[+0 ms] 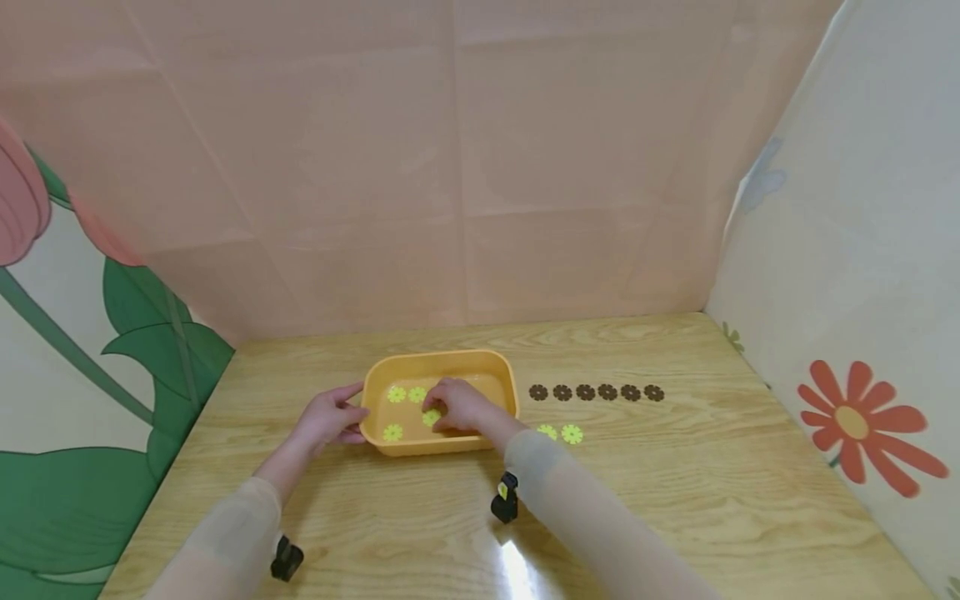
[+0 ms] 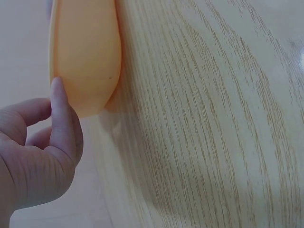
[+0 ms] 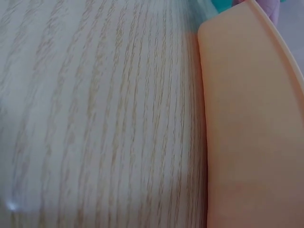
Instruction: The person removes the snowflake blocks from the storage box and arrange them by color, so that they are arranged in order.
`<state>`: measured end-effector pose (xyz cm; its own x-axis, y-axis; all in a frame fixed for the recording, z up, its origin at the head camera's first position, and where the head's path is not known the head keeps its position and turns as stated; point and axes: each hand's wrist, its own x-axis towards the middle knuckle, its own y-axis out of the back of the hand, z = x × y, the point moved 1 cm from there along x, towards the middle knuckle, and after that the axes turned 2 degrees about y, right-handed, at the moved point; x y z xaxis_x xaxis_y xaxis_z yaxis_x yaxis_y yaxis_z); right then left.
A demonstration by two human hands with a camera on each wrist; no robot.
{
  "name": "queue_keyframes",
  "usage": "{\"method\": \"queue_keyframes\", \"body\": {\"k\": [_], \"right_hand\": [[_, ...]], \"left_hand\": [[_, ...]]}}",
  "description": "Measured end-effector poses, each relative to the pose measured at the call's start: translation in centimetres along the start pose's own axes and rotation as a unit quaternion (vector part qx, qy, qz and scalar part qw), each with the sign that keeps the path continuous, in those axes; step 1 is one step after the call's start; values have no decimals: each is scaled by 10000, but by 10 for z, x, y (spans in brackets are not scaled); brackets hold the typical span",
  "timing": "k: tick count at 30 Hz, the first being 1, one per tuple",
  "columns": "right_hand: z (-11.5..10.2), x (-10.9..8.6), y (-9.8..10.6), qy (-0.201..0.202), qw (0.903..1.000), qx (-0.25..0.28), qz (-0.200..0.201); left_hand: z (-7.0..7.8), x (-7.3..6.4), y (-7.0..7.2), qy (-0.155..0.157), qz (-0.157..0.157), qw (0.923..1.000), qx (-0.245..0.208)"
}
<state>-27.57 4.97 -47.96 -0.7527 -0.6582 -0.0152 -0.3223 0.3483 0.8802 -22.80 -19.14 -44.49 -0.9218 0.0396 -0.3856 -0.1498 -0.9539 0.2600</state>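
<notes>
The left end of a yellow-orange, rounded rectangular tray (image 1: 442, 446) is held by the left hand (image 1: 328, 418), its fingers and thumb set against the rim and outer wall. The right hand (image 1: 461, 406) is lowered inside the tray, to the right of that hold, with its fingers bent around a yellow-green flower-shaped piece (image 1: 431, 417); whether the piece is pinched or only touched cannot be told, and in the right wrist view the grasp is not shown.

Left of the right hand's fingertips, 3 more yellow-green pieces (image 1: 397, 393) are seen in the tray: 2 side by side just beyond, and 1 nearer the person. Beyond the tray's right end, well to the right of the right hand, 6 dark brown flower-shaped pieces (image 1: 586, 392) are laid in a row. Nearer, beside the right forearm, 2 loose yellow-green pieces (image 1: 572, 434) are seen on the wood-grain table (image 1: 390, 517). Behind both hands, the table is backed by a creased pink sheet (image 1: 360, 167).
</notes>
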Motion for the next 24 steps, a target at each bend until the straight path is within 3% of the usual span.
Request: {"method": "queue_keyframes", "body": {"k": [15,24], "right_hand": [[0,1,-2,213,9995,158,173],[-1,-1,-1,-111,9992,382,99]], "left_hand": [[1,-3,0,-28,-15,10000,-50],[2,-4,1,-24,-19,10000,-88]]}}
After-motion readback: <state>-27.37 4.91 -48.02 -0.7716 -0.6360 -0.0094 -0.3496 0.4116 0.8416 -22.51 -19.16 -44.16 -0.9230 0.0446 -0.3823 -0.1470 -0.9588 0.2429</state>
